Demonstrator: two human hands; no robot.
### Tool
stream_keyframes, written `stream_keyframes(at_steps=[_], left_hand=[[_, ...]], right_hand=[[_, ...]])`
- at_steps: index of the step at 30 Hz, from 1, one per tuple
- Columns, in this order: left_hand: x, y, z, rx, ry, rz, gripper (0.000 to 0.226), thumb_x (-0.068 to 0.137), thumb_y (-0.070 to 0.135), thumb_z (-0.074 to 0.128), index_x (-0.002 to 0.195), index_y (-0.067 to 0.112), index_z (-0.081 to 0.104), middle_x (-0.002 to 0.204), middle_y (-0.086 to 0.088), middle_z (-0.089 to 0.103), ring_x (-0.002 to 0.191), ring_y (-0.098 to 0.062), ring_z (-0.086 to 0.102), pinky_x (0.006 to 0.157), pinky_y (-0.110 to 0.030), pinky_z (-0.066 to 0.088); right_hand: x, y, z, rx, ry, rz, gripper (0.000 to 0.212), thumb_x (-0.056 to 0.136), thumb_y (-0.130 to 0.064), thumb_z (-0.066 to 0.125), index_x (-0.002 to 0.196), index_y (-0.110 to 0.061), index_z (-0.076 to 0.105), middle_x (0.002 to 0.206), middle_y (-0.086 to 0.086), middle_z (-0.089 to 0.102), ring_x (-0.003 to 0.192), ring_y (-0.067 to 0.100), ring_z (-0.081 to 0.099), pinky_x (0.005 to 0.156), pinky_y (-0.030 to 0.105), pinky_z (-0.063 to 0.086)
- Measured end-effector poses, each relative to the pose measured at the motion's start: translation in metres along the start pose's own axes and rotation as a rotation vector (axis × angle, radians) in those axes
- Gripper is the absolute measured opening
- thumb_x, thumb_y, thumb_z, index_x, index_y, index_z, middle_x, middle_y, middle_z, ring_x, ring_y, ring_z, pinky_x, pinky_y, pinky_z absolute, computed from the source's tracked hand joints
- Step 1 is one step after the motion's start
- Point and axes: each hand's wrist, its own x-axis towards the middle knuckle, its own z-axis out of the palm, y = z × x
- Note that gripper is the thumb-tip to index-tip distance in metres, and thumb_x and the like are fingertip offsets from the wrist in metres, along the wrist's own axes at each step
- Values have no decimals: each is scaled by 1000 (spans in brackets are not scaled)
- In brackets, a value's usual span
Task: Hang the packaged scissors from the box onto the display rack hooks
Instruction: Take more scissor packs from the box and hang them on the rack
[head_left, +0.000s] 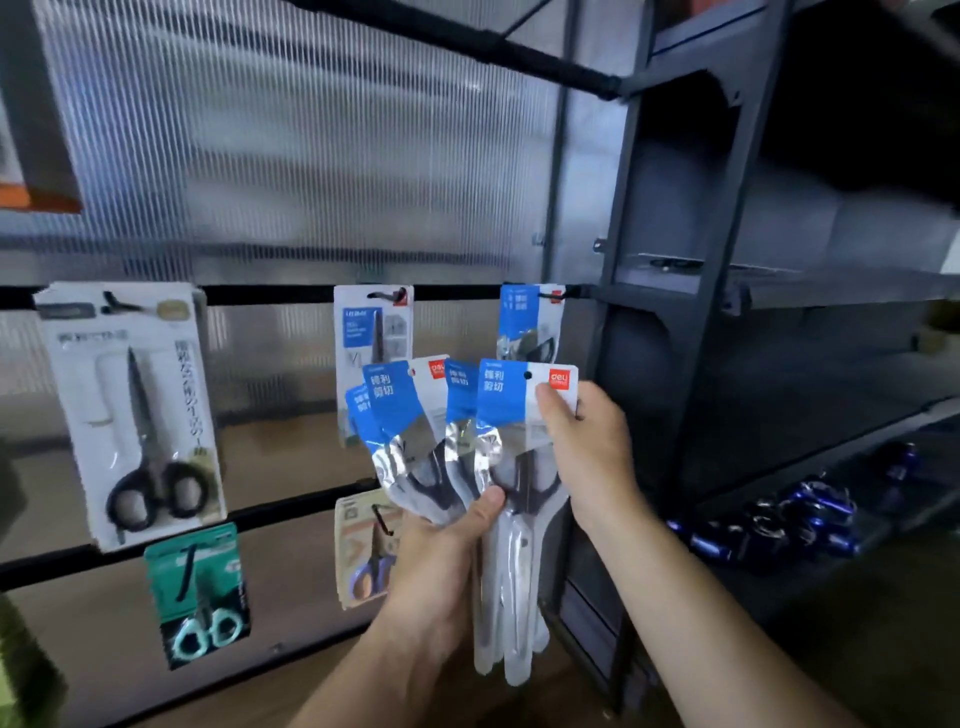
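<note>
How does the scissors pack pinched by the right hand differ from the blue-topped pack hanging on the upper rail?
The pinched pack is held at its top corner by the right hand, hole free; the hanging pack sits on a hook. The pinched pack fronts a fan gripped by the left hand; the hanging pack is outside it. The pinched pack covers the hanging pack's lower end. Both have blue headers.
</note>
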Motion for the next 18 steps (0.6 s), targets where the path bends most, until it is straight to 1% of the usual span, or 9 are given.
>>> stream_keyframes(at_steps=[2, 3, 6, 8, 10, 11, 13, 15, 18], left_hand=[[6, 2, 17, 5, 33, -8, 34, 88, 6, 65, 122, 6, 62, 109, -20, 71, 100, -39, 69, 91, -62, 50], [8, 3, 25, 12, 51, -4, 32, 89, 7, 65, 121, 6, 63, 107, -21, 72, 99, -40, 69, 90, -63, 50], [17, 8, 47, 57, 81, 27, 29, 89, 8, 66, 118, 7, 64, 105, -19, 73, 97, -39, 70, 89, -62, 52], [23, 10, 58, 111, 95, 50, 28, 90, 7, 65, 118, 9, 65, 104, -15, 74, 94, -33, 72, 86, -50, 57], [30, 14, 64, 149, 134, 80, 24, 91, 5, 63, 115, 9, 65, 99, -13, 75, 85, -25, 74, 69, -34, 61], [32, 16, 66, 159, 162, 87, 24, 91, 4, 64, 114, 9, 66, 97, -14, 75, 81, -25, 73, 62, -30, 60], [37, 18, 69, 185, 198, 92, 25, 90, 6, 66, 115, 8, 65, 97, -18, 74, 78, -28, 70, 57, -29, 58], [40, 20, 69, 219, 205, 115, 27, 89, 7, 67, 116, 9, 65, 99, -18, 74, 77, -25, 70, 57, -32, 56], [47, 22, 69, 258, 176, 142, 31, 89, 9, 67, 119, 13, 64, 101, -10, 75, 87, -21, 73, 74, -36, 55]], right_hand=[[13, -7, -6, 17, -7, 3, 6, 92, -18, 63, 87, -15, 64, 88, 3, 71, 86, 22, 68, 78, 37, 54], [20, -11, -10, 25, -7, 2, 8, 92, -18, 63, 85, -18, 63, 86, 0, 70, 84, 19, 67, 76, 35, 54], [47, -21, -24, 67, 18, -1, 12, 93, -17, 62, 81, -19, 63, 80, -6, 68, 77, 12, 65, 68, 24, 52], [70, -29, -31, 88, 43, -13, 10, 93, -15, 60, 85, -13, 66, 79, -5, 68, 72, 9, 62, 61, 16, 48], [94, -34, -32, 69, 62, -26, 13, 94, -14, 58, 88, -7, 67, 80, 0, 66, 69, 10, 59, 57, 15, 45], [104, -35, -32, 59, 60, -27, 13, 94, -14, 58, 88, -5, 66, 80, 2, 66, 68, 11, 58, 56, 15, 44], [120, -33, -29, 48, 38, -23, 13, 94, -14, 57, 90, -5, 66, 83, 4, 66, 69, 12, 59, 59, 17, 46], [133, -27, -26, 28, 27, -14, 15, 94, -13, 57, 90, -3, 66, 83, 7, 66, 73, 17, 59, 64, 26, 46], [151, -18, -23, -5, 15, 16, 18, 94, -14, 56, 79, -5, 60, 72, 3, 58, 68, 17, 51, 56, 26, 38]])
